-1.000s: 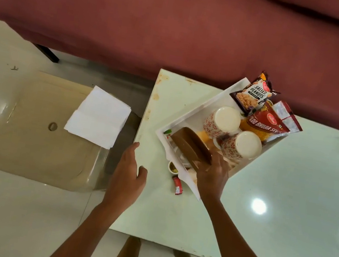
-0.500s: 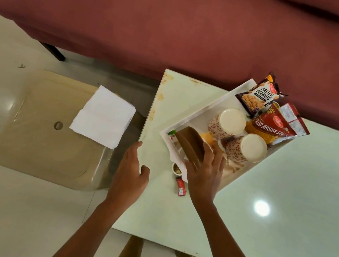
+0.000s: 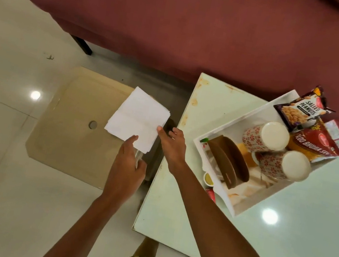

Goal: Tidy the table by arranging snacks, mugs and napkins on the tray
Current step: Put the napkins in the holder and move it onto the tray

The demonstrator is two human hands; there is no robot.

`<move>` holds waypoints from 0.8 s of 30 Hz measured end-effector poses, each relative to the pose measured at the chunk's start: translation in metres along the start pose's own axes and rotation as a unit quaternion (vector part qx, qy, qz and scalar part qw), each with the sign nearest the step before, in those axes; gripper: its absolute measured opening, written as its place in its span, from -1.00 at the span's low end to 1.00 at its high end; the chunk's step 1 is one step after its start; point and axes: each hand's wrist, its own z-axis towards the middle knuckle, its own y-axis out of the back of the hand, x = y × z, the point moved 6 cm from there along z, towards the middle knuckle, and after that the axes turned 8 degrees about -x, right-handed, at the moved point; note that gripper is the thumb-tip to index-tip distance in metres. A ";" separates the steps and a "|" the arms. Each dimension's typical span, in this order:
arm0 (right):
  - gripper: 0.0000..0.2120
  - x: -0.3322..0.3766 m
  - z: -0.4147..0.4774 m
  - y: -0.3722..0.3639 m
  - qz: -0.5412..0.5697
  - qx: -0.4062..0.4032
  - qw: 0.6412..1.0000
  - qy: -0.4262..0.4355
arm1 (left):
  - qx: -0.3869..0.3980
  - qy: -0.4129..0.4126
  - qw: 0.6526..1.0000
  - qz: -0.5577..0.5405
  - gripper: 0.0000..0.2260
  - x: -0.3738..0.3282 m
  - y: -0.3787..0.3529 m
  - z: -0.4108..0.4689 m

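A stack of white napkins (image 3: 137, 118) lies on a beige stool (image 3: 70, 125) left of the table. My left hand (image 3: 127, 166) reaches to the stack's near edge, its index finger lying on the paper. My right hand (image 3: 171, 144) stretches over from the table, one fingertip touching the stack's right corner. Neither hand grips anything. On the table, the white tray (image 3: 227, 124) holds a brown napkin holder (image 3: 228, 160), two upturned patterned mugs (image 3: 273, 134) (image 3: 292, 164), a peanuts packet (image 3: 304, 110) and a red snack packet (image 3: 316, 144).
A small sauce cup (image 3: 209, 178) and a red sachet (image 3: 211, 194) lie on the pale glass table (image 3: 175, 196) against the tray's near edge. A maroon sofa (image 3: 204, 22) runs behind the table and stool. Glossy floor tiles surround the stool.
My right hand left the brown holder in the tray and swung left to the napkins. My left hand moved off the table edge onto the napkin stack. The view shifted left.
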 end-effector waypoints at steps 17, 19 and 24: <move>-0.71 0.002 0.027 -0.035 0.083 -0.015 0.996 -0.043 | 0.006 0.035 0.999 -0.031 -0.52 0.031 0.016 0.006; -0.69 0.008 0.019 -0.029 0.113 -0.009 0.993 -0.043 | 0.000 0.022 0.999 -0.037 -0.53 0.029 0.016 0.006; -0.71 0.022 -0.017 0.003 0.228 0.034 0.972 -0.043 | 0.086 0.198 0.963 -0.161 -0.72 0.032 -0.004 0.004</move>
